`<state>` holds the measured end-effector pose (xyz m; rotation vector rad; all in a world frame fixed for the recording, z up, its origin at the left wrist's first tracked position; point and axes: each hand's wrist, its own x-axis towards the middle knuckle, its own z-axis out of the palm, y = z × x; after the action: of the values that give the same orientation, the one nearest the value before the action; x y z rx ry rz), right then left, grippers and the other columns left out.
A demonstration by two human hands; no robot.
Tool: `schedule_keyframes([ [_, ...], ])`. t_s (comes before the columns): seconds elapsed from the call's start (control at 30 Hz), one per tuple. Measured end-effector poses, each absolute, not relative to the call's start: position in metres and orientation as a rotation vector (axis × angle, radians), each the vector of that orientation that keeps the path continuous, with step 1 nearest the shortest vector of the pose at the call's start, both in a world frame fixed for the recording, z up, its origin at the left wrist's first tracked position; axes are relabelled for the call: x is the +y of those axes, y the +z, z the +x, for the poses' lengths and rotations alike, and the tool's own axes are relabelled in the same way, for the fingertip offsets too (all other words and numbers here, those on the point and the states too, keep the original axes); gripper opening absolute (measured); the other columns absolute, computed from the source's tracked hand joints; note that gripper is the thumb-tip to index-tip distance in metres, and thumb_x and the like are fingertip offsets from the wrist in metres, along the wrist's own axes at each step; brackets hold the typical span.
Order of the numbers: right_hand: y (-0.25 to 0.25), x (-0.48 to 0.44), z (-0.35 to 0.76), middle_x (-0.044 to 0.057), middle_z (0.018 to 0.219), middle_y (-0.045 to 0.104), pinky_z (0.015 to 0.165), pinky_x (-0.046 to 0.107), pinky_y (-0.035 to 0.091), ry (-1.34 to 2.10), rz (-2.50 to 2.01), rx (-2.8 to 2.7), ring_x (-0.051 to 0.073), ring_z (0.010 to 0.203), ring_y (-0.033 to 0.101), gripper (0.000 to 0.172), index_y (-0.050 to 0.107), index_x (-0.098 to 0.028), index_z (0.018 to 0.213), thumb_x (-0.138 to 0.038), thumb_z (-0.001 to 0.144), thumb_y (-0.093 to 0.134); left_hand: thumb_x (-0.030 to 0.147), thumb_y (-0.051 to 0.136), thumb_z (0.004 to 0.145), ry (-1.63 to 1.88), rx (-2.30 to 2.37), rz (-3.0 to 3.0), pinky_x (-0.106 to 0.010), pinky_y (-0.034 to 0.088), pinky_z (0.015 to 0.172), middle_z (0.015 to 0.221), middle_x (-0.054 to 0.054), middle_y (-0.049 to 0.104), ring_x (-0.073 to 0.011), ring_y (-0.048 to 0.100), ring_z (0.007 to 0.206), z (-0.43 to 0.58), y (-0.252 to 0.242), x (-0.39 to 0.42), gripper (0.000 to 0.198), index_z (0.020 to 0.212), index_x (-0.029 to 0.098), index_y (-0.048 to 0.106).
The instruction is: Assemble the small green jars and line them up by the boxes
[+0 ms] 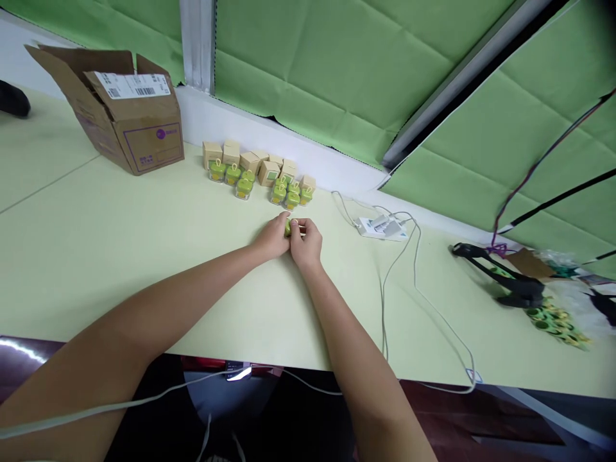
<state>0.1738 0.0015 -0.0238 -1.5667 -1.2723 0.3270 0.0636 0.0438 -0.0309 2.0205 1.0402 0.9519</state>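
Over the table's middle, my left hand (273, 236) and my right hand (307, 244) meet with fingers closed around one small green-topped jar (287, 228). Most of that jar is hidden by the fingers. Just beyond my hands stand several similar clear jars with green lids and loop handles, among them a jar (291, 199) in the right cluster and another jar (244, 187) in the left one. Behind them, along the wall, are several small tan boxes (269, 173), some with a green label.
An open cardboard carton (151, 144) stands at the back left. On the right lie a white power strip (382, 228) with loose cables, a black stand-like object (517, 289) and a pile of green and yellow pieces (558, 324). A white cable (414, 276) crosses the pale table.
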Motion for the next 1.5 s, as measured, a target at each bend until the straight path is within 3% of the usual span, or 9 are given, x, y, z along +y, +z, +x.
schedule_keyframes([
  [0.13, -0.028, 0.001, 0.179, 0.004, 0.09, 0.074, 0.078, 0.033, 0.052, 0.366, -1.575, -1.143, 0.019, 0.079, 0.065, 0.027, 0.065, -0.02, 0.089, -0.046, 0.091, 0.057, 0.023, 0.065, 0.086, 0.934, 1.002, 2.039, -0.041, 0.053, 0.098, 0.124, -0.014, 0.071, -0.0276, 0.067, 0.112, 0.062, -0.028, 0.045, 0.04, 0.125, 0.018, 0.057],
  [0.37, -0.03, 0.007, 0.191, 0.001, 0.088, 0.07, 0.071, 0.029, 0.057, 0.46, -1.418, -0.928, 0.015, 0.079, 0.065, 0.023, 0.064, -0.02, 0.09, -0.042, 0.089, 0.062, 0.025, 0.069, 0.085, 0.975, 0.966, 2.041, -0.036, 0.053, 0.089, 0.116, -0.009, 0.07, -0.024, 0.067, 0.104, 0.063, -0.029, 0.044, 0.031, 0.114, 0.02, 0.058],
  [0.53, -0.021, 0.009, 0.204, -0.001, 0.085, 0.067, 0.066, 0.027, 0.062, 0.591, -1.27, -0.633, 0.013, 0.076, 0.067, 0.011, 0.059, -0.019, 0.086, -0.028, 0.092, 0.061, 0.031, 0.074, 0.085, 0.952, 1.055, 2.005, -0.037, 0.053, 0.092, 0.117, -0.009, 0.07, -0.024, 0.068, 0.106, 0.062, -0.03, 0.044, 0.044, 0.123, 0.019, 0.055],
  [0.67, -0.016, 0.007, 0.205, -0.003, 0.076, 0.066, 0.065, 0.025, 0.062, 0.785, -1.23, -0.511, 0.011, 0.065, 0.067, 0.012, 0.058, -0.019, 0.082, -0.02, 0.094, 0.057, 0.028, 0.075, 0.084, 0.954, 1.083, 2.013, -0.037, 0.052, 0.097, 0.125, -0.01, 0.071, -0.0251, 0.067, 0.114, 0.061, -0.029, 0.044, 0.046, 0.124, 0.02, 0.055],
  [0.9, -0.015, 0.004, 0.199, 0.0, 0.076, 0.07, 0.065, 0.024, 0.064, 0.999, -1.166, -0.481, 0.012, 0.066, 0.07, 0.013, 0.06, -0.017, 0.082, -0.015, 0.094, 0.058, 0.029, 0.07, 0.086, 0.93, 1.386, 2.144, -0.051, 0.045, 0.107, 0.134, -0.01, 0.066, -0.0346, 0.055, 0.128, 0.061, -0.03, 0.051, 0.044, 0.127, 0.022, 0.058],
  [1.1, -0.016, 0.004, 0.197, 0.001, 0.077, 0.072, 0.066, 0.024, 0.065, 1.058, -1.162, -0.48, 0.012, 0.067, 0.07, 0.011, 0.062, -0.017, 0.083, -0.016, 0.094, 0.061, 0.011, 0.061, 0.079, 1.138, 1.374, 2.075, -0.049, 0.042, 0.109, 0.144, -0.011, 0.058, -0.0327, 0.049, 0.133, 0.058, -0.025, 0.048, 0.052, 0.131, 0.021, 0.056],
  [1.2, -0.014, 0.002, 0.195, 0.0, 0.077, 0.071, 0.068, 0.023, 0.065, 1.052, -1.126, -0.492, 0.012, 0.068, 0.07, 0.011, 0.062, -0.018, 0.083, -0.018, 0.093, 0.062, 0.012, 0.051, 0.088, 1.379, 1.189, 2.076, -0.043, 0.04, 0.111, 0.138, -0.01, 0.061, -0.0274, 0.051, 0.131, 0.055, -0.02, 0.043, 0.039, 0.126, 0.02, 0.058],
  [1.33, -0.012, -0.001, 0.192, 0.0, 0.085, 0.075, 0.074, 0.025, 0.064, 1.093, -1.044, -0.594, 0.012, 0.076, 0.072, 0.007, 0.064, -0.02, 0.086, -0.022, 0.088, 0.07, 0.033, 0.051, 0.099, 1.379, 0.994, 2.186, -0.041, 0.039, 0.111, 0.131, -0.01, 0.064, -0.0266, 0.054, 0.124, 0.055, -0.019, 0.04, 0.028, 0.123, 0.021, 0.058],
  [1.5, -0.012, -0.002, 0.192, -0.001, 0.085, 0.075, 0.075, 0.026, 0.063, 1.097, -1.001, -0.605, 0.013, 0.078, 0.072, 0.009, 0.064, -0.02, 0.086, -0.021, 0.084, 0.072, 0.031, 0.047, 0.101, 1.424, 0.845, 2.206, -0.038, 0.042, 0.107, 0.123, -0.012, 0.064, -0.0246, 0.055, 0.119, 0.058, -0.022, 0.04, 0.022, 0.116, 0.02, 0.057],
])
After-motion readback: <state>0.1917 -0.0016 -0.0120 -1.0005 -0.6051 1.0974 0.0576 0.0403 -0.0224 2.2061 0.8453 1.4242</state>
